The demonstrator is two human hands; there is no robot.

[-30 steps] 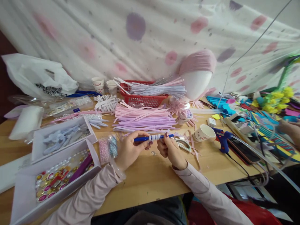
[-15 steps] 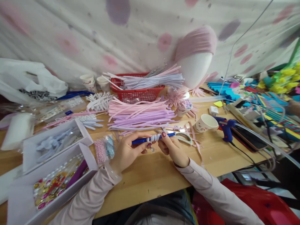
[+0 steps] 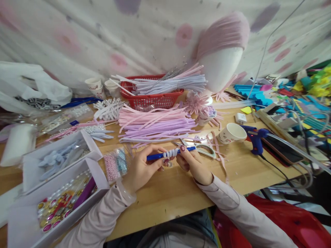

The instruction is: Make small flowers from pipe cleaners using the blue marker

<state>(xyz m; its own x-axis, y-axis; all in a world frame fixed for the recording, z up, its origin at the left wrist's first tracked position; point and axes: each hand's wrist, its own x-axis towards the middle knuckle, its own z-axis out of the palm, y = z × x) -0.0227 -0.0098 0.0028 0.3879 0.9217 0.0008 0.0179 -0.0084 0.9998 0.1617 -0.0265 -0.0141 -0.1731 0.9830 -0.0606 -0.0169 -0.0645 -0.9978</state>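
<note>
My left hand (image 3: pixel 141 165) is closed around the left part of a blue pen (image 3: pixel 155 156) held level above the wooden table (image 3: pixel 168 196). A white pipe cleaner (image 3: pixel 171 152) is coiled round the middle of the pen. My right hand (image 3: pixel 192 163) pinches the pen and the coil at their right side, thumb on top. Just behind the hands lie scissors (image 3: pixel 204 148) and a heap of pink and lilac pipe cleaners (image 3: pixel 155 125).
A red basket (image 3: pixel 152 98) of pale pipe cleaners stands behind the heap, beside a white foam head (image 3: pixel 219 65) with a pink cap. White trays (image 3: pixel 59 193) of beads and gems sit at the left. A paper cup (image 3: pixel 232 133), a blue glue gun (image 3: pixel 254 136) and coloured craft scraps fill the right.
The camera has tilted and shifted a little. The hands have stayed on the pen, and the white coil sits closer against the right hand's fingers.
</note>
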